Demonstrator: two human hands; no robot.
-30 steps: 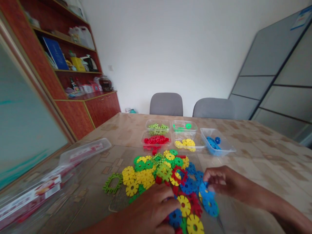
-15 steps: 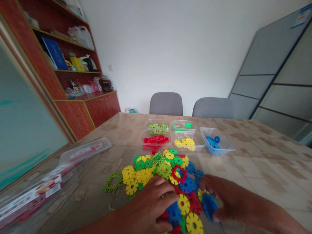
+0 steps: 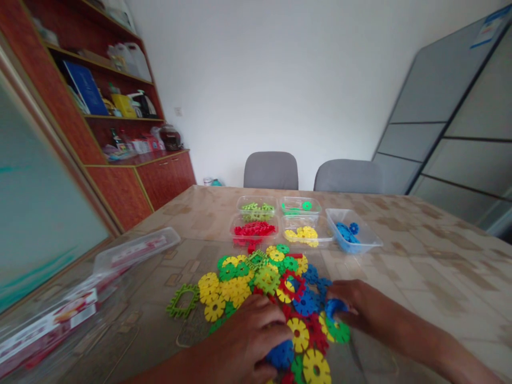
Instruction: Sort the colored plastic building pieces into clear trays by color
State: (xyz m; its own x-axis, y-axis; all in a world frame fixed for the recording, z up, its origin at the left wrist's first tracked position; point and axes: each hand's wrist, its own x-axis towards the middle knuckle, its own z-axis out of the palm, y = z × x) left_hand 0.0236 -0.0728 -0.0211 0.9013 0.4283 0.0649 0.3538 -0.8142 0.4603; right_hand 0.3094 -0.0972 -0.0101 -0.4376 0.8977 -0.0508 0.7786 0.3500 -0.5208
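Note:
A heap of flat plastic gear-shaped pieces (image 3: 260,277) in yellow, green, red and blue lies on the table in front of me. My left hand (image 3: 244,341) rests on the near part of the heap, fingers curled over a blue piece (image 3: 281,354). My right hand (image 3: 356,309) is at the heap's right edge, fingers pinched on another blue piece (image 3: 334,307), with a green piece (image 3: 340,332) just below it. Beyond the heap stand clear tubs with sorted pieces: light green (image 3: 256,208), dark green (image 3: 301,205), red (image 3: 254,231), yellow (image 3: 304,233) and blue (image 3: 350,237).
A green square frame piece (image 3: 183,300) lies apart at the heap's left. A long clear lidded box (image 3: 80,290) sits at the table's left edge. Two grey chairs (image 3: 271,169) stand at the far side. A wooden shelf cabinet (image 3: 120,138) is at the left.
My right hand moved from the heap's lower right edge up and left, and now pinches a blue piece. My left hand shifted slightly over the near blue piece.

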